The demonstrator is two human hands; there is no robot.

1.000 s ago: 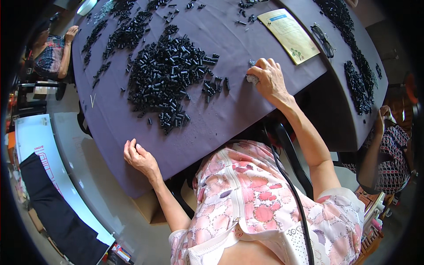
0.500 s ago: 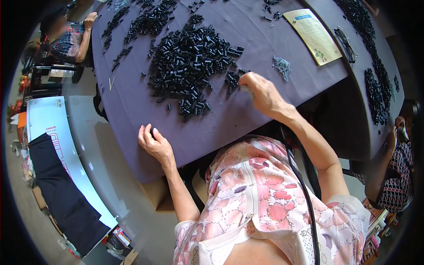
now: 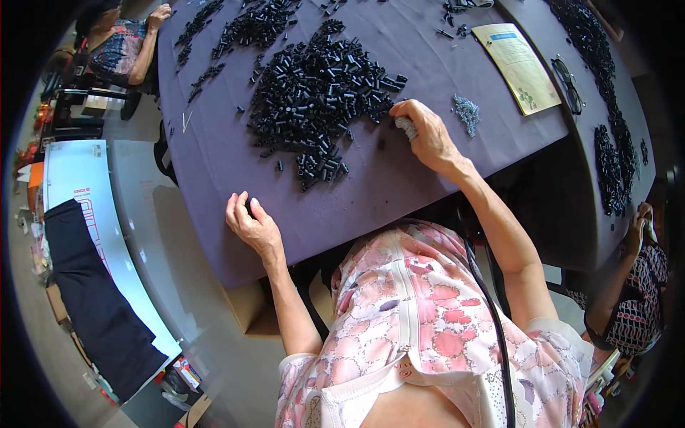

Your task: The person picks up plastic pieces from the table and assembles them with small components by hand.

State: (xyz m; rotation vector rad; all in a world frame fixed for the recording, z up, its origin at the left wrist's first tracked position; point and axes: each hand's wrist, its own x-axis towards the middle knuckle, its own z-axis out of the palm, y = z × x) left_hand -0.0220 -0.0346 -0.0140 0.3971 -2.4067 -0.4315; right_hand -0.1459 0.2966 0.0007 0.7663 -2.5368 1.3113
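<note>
A large heap of small black cylinders (image 3: 314, 100) lies on the purple-grey tablecloth in front of me. My right hand (image 3: 434, 143) is closed at the heap's right edge, fingertips beside the outermost cylinders. A clump of silvery-grey small pieces (image 3: 406, 127) shows under its curled fingers; their exact kind is too small to make out. Nearer the table's front edge, my left hand (image 3: 255, 230) is raised with fingers bent. Between its thumb and fingers sits a small black piece (image 3: 249, 207), mostly hidden. A little pile of silvery pieces (image 3: 467, 114) lies right of my right hand.
A tan printed booklet (image 3: 517, 68) and eyeglasses (image 3: 569, 85) lie at the right. More black cylinders (image 3: 253, 32) spread over the far left, and others (image 3: 610, 164) line the right-hand table. One person (image 3: 125, 46) sits far left, another (image 3: 631, 285) at right. Dark trousers (image 3: 93, 292) lie at left.
The whole view has shifted slightly. The loose cylinders by my right hand now lie closer against the heap, and the silvery clump in that hand shows more. My left hand keeps its pose.
</note>
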